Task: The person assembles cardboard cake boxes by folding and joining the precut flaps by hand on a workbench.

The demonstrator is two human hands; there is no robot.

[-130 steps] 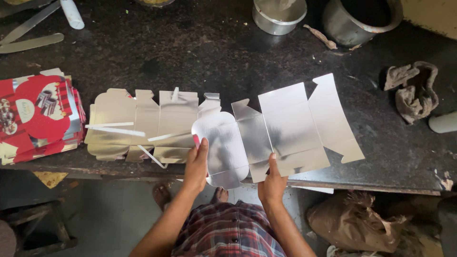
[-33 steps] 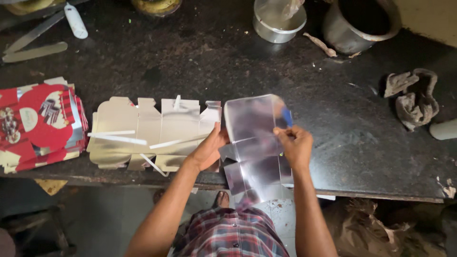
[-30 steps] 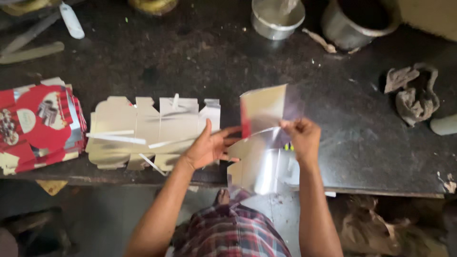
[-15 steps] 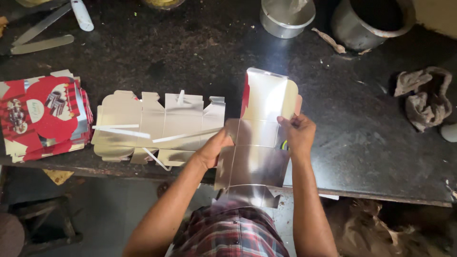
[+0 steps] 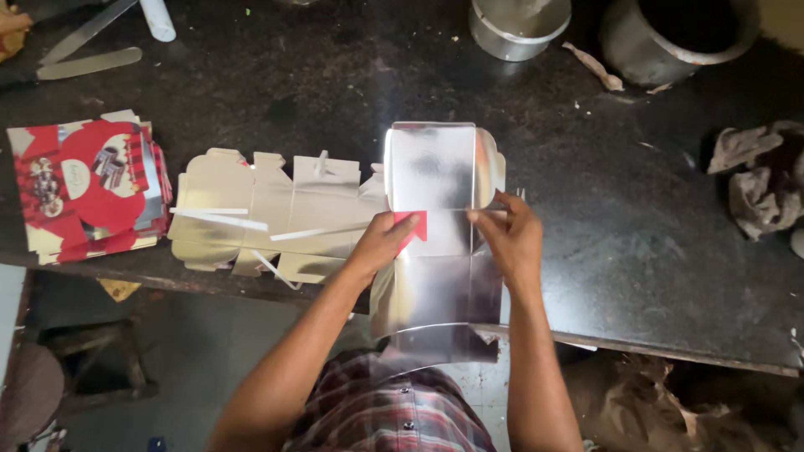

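**Silver carton blank half-folded at the bench edge: slip and crease risks**

Dark, scuffed worktop [image 5: 276,75] runs across the view, dusty and speckled; the landmark for all positions below is the silver carton blank [image 5: 435,226] being worked at its near edge.

Left hand [image 5: 381,244] presses on the blank's left side, fingers flat, thumb beside a small red flap [image 5: 413,226] turned up from the printed face. Right hand [image 5: 512,238] presses on the blank's right side, fingertips on the cross crease. Neither hand closes round anything; both bear down with flat fingers. The blank's far half lies on the worktop, its near half overhangs the edge and curls down toward the person's checked shirt [image 5: 402,402].

Left of the blank, touching or just overlapping it: a stack of flat silver blanks [image 5: 268,213] with loose white strips on top. Further left: a pile of red printed cartons [image 5: 88,188]. Beyond the blank: a steel bowl [image 5: 519,25] and a dark pot [image 5: 678,38]. Well to its right: a crumpled rag [image 5: 758,180].

Judged risks:
- The overhanging half is unsupported; uneven pressure could let the foil sheet slide off the edge.
- The surface looks slick, so the crease may wander off its score line.
- The neighbouring stack sits close; a sideways push could shift it or scatter its strips.
- Grit on the worktop may mark the foil.
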